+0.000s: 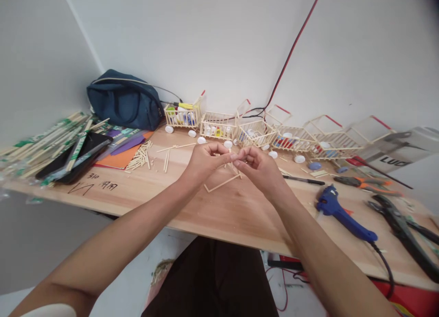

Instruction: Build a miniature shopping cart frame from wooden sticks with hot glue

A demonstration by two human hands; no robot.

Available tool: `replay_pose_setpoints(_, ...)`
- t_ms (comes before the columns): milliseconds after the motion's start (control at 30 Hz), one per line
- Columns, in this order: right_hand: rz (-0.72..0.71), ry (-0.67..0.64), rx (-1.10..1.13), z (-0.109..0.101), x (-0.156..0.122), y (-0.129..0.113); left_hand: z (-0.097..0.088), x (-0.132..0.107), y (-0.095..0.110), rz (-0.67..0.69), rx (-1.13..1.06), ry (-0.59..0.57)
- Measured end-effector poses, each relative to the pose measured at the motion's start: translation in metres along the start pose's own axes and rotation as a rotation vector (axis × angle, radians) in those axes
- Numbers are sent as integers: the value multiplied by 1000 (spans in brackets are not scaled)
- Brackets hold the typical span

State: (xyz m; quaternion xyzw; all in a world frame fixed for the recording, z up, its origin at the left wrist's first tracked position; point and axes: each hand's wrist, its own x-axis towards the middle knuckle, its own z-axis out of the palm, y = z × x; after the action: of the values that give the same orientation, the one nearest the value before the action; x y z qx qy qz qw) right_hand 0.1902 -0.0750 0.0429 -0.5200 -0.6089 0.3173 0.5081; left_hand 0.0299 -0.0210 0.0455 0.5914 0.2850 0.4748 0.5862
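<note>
Over the middle of the table, my left hand (207,159) and my right hand (259,167) meet at the fingertips. Both are closed in a pinch, and whatever sits between the fingers is too small or hidden to name. Just below them lies an angular frame of thin wooden sticks (222,183), partly covered by my right hand. Behind my hands stand several miniature shopping carts made of sticks, one of them a cart (217,125) with white wheels and a red-tipped handle.
On the right lie a blue glue gun (346,216), black-handled pliers (401,230), orange-handled pliers (366,184) and a black pen (305,180). To the left are short cut sticks (140,157), wrapped chopsticks (51,145) and a blue bag (125,99). A wall rises behind.
</note>
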Motion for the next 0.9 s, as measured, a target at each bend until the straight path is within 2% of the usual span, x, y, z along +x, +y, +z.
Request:
replay_pose_setpoints(167,13,-37,79,4,4,6,2,3,-7,-21,-2,-9)
replay_pose_setpoints(300,33,-14,67,0,5,15,-8,6,-11,-45,73,-49)
replay_pose_setpoints(367,67,14,42,-5,5,19,-17,8,-13,-29,281,-56)
replay_pose_setpoints(500,157,66,0,-10,5,23,-28,11,-24,97,949,-110)
replay_pose_setpoints(600,191,86,3,-9,5,23,-27,12,-33,167,1191,-177)
replay_pose_setpoints(800,181,109,-84,-8,4,25,-20,15,-38,238,1285,-217)
replay_pose_setpoints(900,126,124,-158,-8,2,23,-22,15,-36,200,1240,-162)
